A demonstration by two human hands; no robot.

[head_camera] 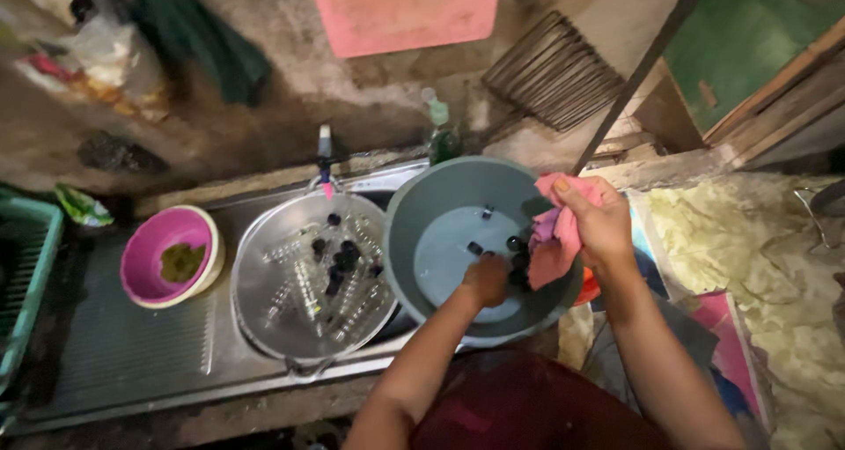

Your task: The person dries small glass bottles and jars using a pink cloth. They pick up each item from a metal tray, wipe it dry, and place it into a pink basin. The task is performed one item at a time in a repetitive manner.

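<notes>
My left hand [487,279] reaches down into a grey plastic basin [440,195] and closes around something small that I cannot make out, next to several small black caps [518,249]. My right hand [597,223] grips a pink cloth [554,239] over the basin's right rim. To the left, a metal bowl [264,265] sits in the sink and holds several small clear bottles with black caps [334,269].
A pink bowl [151,243] with a green scrubber stands on the steel drainboard [132,344]. A green crate [26,265] is at far left. A tap [325,155] and a bottle [440,129] stand behind the sink. Crumpled cloth [757,247] covers the surface at right.
</notes>
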